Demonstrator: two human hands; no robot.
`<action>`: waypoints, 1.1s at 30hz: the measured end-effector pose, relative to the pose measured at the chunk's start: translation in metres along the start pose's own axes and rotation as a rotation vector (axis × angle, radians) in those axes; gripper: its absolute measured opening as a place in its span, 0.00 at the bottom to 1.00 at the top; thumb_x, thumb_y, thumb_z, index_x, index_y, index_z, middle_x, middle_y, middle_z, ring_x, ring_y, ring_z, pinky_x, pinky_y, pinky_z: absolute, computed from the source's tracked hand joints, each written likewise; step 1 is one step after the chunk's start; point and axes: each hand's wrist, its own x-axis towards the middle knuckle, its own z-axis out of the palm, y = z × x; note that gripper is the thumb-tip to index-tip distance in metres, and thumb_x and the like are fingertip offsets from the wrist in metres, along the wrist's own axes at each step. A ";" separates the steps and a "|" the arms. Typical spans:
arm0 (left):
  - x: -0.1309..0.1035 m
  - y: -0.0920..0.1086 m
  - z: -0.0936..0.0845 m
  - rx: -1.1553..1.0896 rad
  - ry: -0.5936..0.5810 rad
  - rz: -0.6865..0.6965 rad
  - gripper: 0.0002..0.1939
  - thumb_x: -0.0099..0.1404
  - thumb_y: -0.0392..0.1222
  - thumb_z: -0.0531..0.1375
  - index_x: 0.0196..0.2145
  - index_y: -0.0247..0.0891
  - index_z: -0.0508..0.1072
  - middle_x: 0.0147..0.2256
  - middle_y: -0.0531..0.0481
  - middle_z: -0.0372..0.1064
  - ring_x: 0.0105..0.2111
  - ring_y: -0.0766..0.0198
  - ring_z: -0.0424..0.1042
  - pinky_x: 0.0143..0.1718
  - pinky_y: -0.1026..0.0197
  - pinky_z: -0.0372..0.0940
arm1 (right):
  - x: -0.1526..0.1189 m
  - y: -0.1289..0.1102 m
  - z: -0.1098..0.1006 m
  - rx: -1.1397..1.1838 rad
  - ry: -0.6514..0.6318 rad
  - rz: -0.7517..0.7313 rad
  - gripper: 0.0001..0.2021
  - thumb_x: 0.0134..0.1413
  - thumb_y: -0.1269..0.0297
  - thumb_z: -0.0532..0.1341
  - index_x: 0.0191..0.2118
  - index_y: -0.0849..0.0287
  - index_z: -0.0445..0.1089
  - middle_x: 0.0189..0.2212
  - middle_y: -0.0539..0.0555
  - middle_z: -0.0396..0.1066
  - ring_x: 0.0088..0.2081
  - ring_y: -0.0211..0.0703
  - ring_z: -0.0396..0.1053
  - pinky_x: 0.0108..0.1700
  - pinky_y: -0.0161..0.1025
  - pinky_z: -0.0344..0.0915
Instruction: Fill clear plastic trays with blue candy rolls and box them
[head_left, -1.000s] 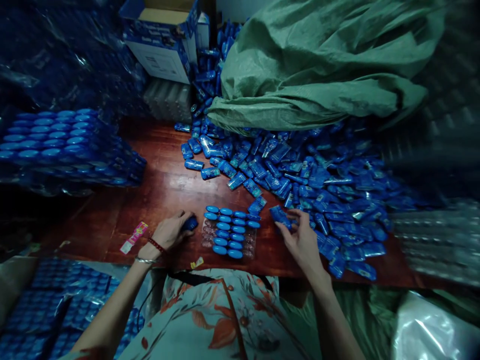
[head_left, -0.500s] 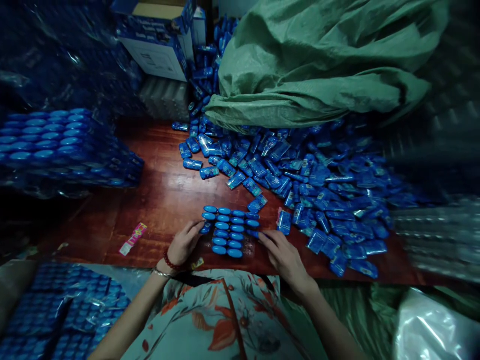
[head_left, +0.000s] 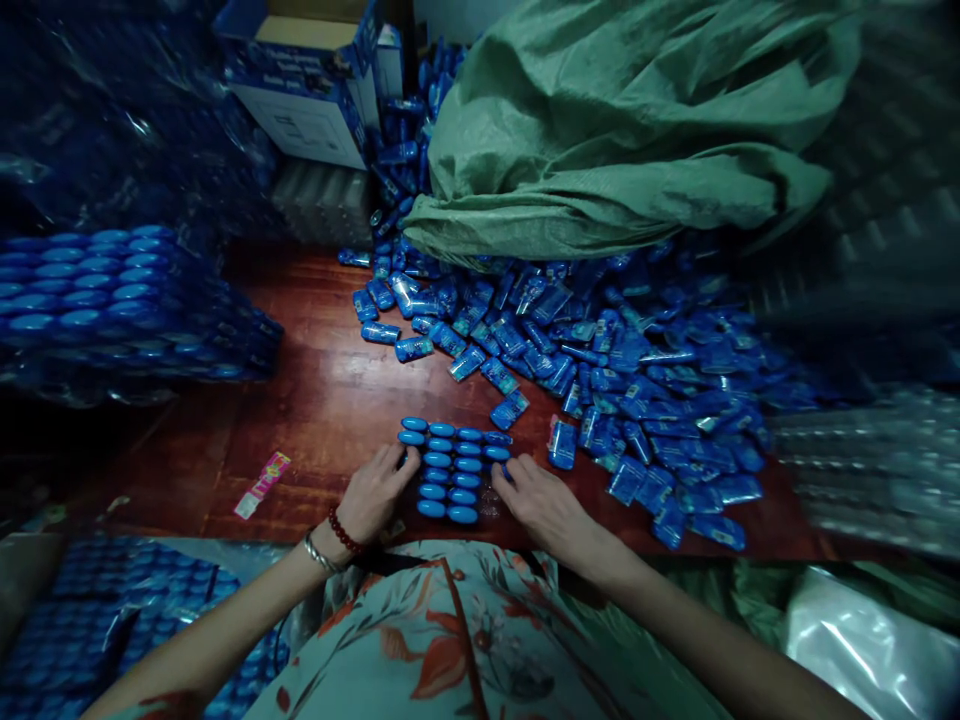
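Observation:
Several blue containers with rounded tops (head_left: 450,463) stand in close rows near the table's front edge, the two middle columns reaching nearest to me. My left hand (head_left: 379,490), with red beads and a silver bracelet at the wrist, is at the left side of the rows, its fingers curled inward against them. At the right side, my right hand (head_left: 536,500) has bent fingers by a blue container partly hidden under the fingertips. Whether either hand grips anything is too small to tell.
Loose blue containers (head_left: 660,400) lie heaped at the right and back, under a green sack (head_left: 600,150). A wrapped blue stack (head_left: 127,290) stands left. A pink strip (head_left: 262,485) lies on the table (head_left: 315,400). An open box (head_left: 300,100) is at the back left.
My right hand has moved in closer to the rows, with its fingers more bent. My left hand has shifted slightly forward along the left side. The view has moved a little.

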 end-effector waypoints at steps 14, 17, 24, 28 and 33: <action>-0.013 -0.013 0.024 0.029 0.415 0.013 0.25 0.65 0.35 0.48 0.59 0.45 0.57 0.45 0.39 0.65 0.44 0.55 0.64 0.43 0.53 0.61 | 0.000 -0.005 0.004 0.026 0.096 0.056 0.16 0.53 0.80 0.50 0.46 0.66 0.67 0.33 0.59 0.67 0.36 0.47 0.62 0.38 0.42 0.64; -0.012 -0.009 0.022 0.052 0.437 -0.029 0.23 0.64 0.37 0.52 0.57 0.47 0.61 0.50 0.41 0.64 0.51 0.52 0.61 0.51 0.50 0.56 | 0.013 -0.022 0.001 -0.085 0.043 0.071 0.13 0.51 0.81 0.51 0.40 0.68 0.69 0.29 0.60 0.66 0.33 0.48 0.62 0.33 0.42 0.62; -0.012 -0.007 0.016 -0.126 0.270 -0.007 0.22 0.66 0.37 0.49 0.57 0.42 0.59 0.56 0.43 0.61 0.61 0.53 0.51 0.58 0.44 0.45 | 0.016 -0.027 0.007 -0.062 0.054 0.118 0.12 0.54 0.79 0.52 0.41 0.66 0.69 0.30 0.59 0.67 0.34 0.47 0.63 0.34 0.41 0.63; 0.009 -0.017 -0.003 -0.354 0.357 -0.121 0.17 0.68 0.38 0.47 0.54 0.40 0.62 0.50 0.43 0.67 0.53 0.57 0.62 0.55 0.48 0.53 | 0.001 -0.009 -0.001 0.096 0.226 0.206 0.16 0.59 0.74 0.50 0.51 0.62 0.64 0.38 0.58 0.69 0.38 0.44 0.65 0.40 0.40 0.65; 0.104 -0.038 -0.028 -0.431 0.193 0.062 0.12 0.67 0.36 0.48 0.44 0.37 0.68 0.42 0.45 0.69 0.43 0.62 0.68 0.45 0.60 0.63 | 0.016 0.039 -0.012 0.111 0.120 0.250 0.24 0.50 0.83 0.50 0.51 0.58 0.65 0.42 0.55 0.69 0.44 0.45 0.63 0.41 0.39 0.64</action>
